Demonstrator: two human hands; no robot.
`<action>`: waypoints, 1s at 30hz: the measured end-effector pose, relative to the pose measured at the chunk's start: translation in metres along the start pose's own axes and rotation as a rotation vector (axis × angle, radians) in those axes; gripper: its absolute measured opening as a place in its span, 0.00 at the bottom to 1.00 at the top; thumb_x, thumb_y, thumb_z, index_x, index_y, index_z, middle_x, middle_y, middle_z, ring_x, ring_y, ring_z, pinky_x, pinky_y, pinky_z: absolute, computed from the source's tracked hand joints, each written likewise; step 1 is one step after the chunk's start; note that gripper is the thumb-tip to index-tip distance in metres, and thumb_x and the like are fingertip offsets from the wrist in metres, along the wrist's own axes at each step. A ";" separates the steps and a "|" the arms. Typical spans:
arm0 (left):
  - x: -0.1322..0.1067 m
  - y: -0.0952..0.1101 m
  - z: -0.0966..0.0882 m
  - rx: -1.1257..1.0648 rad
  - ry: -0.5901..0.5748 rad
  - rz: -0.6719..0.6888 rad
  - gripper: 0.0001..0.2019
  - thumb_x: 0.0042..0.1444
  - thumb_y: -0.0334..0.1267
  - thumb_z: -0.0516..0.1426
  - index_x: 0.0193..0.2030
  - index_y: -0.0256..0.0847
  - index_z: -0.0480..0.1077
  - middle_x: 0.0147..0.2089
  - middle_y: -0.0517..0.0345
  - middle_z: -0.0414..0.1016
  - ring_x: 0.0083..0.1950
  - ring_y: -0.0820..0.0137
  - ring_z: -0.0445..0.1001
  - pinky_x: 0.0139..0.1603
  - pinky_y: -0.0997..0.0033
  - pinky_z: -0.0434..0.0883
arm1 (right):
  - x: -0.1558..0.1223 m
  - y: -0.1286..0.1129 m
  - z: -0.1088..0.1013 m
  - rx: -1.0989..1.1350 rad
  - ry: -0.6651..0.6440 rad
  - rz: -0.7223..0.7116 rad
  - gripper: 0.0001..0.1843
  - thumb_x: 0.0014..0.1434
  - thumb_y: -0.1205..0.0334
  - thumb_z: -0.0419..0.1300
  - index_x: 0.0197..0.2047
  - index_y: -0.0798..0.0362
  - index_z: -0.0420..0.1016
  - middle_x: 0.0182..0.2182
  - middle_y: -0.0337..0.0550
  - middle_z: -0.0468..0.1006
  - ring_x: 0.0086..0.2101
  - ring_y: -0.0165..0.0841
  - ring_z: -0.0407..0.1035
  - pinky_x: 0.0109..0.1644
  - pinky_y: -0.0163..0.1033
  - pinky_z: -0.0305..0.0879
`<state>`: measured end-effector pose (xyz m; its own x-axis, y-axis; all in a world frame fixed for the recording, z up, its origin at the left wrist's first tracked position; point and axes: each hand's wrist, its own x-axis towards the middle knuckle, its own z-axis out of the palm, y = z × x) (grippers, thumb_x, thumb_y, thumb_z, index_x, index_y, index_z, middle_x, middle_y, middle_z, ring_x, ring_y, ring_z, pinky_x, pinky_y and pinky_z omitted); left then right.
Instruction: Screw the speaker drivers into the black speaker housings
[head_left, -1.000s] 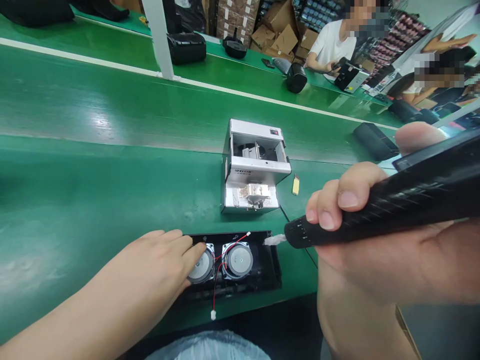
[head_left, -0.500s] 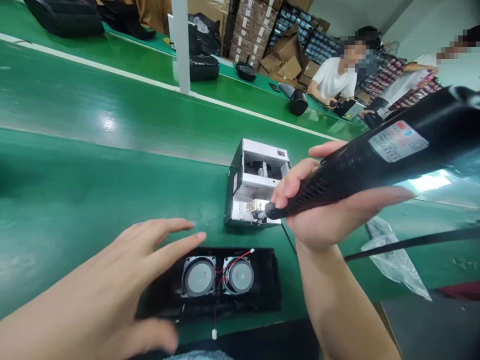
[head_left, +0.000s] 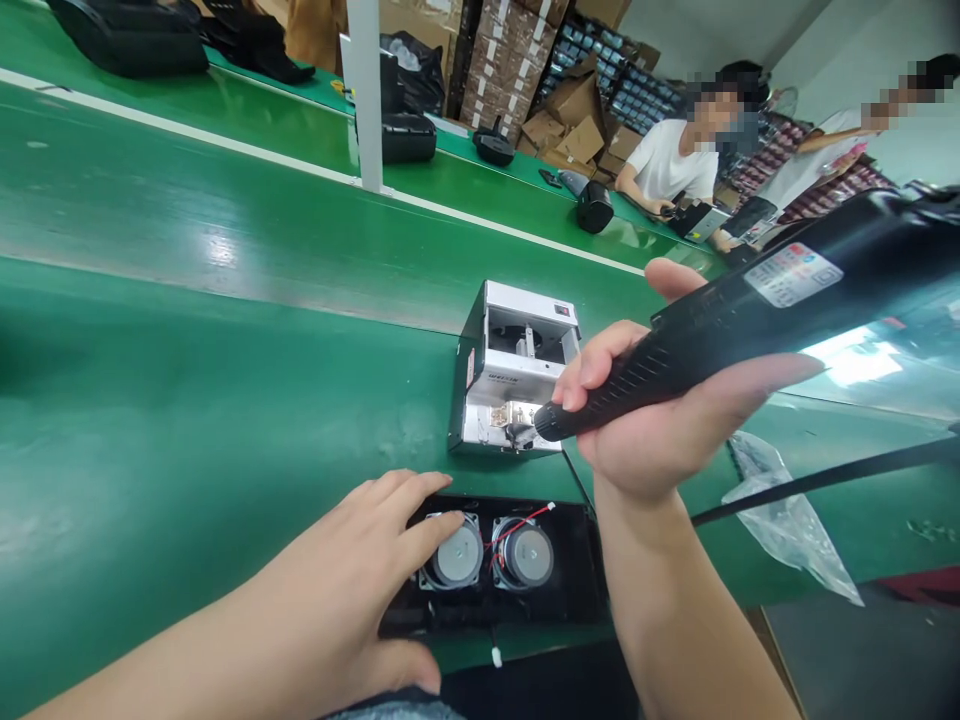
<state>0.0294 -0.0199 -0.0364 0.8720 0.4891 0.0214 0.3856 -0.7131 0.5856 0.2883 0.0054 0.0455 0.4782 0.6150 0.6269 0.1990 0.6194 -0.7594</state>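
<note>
My right hand (head_left: 637, 440) is shut on a black electric screwdriver (head_left: 720, 325), with its tip at the silver automatic screw feeder (head_left: 510, 365) on the green bench. My left hand (head_left: 330, 590) grips a black speaker panel (head_left: 581, 590), fingers on top and thumb near its front edge. One fingertip reaches the left round speaker (head_left: 457, 556). Beside that speaker sits the right one (head_left: 525, 556). Thin red and black wires (head_left: 517, 530) run across them, and a white connector (head_left: 496, 657) hangs past the panel's front edge.
The green bench (head_left: 225, 400) stretches across the view. To the right lie a clear plastic bag (head_left: 787, 510) and the screwdriver's black cable (head_left: 825, 490). Co-workers (head_left: 671, 165) sit at a far bench with black speakers, before stacked cardboard boxes.
The speaker panel has slid right under my left hand, whose fingers now rest on it. The screwdriver tip stays at the feeder.
</note>
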 end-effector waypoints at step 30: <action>0.039 0.009 -0.005 0.038 -0.154 -0.076 0.16 0.59 0.38 0.73 0.54 0.46 0.83 0.64 0.49 0.81 0.62 0.48 0.79 0.64 0.39 0.77 | -0.028 -0.064 -0.021 0.169 -0.095 0.347 0.33 0.63 0.23 0.64 0.58 0.37 0.80 0.21 0.34 0.80 0.16 0.35 0.67 0.22 0.42 0.69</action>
<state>0.0660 -0.0048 -0.0264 0.8747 0.4616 -0.1480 0.4608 -0.6968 0.5497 0.2803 -0.0615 0.0732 0.4093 0.8394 0.3576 -0.1074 0.4335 -0.8947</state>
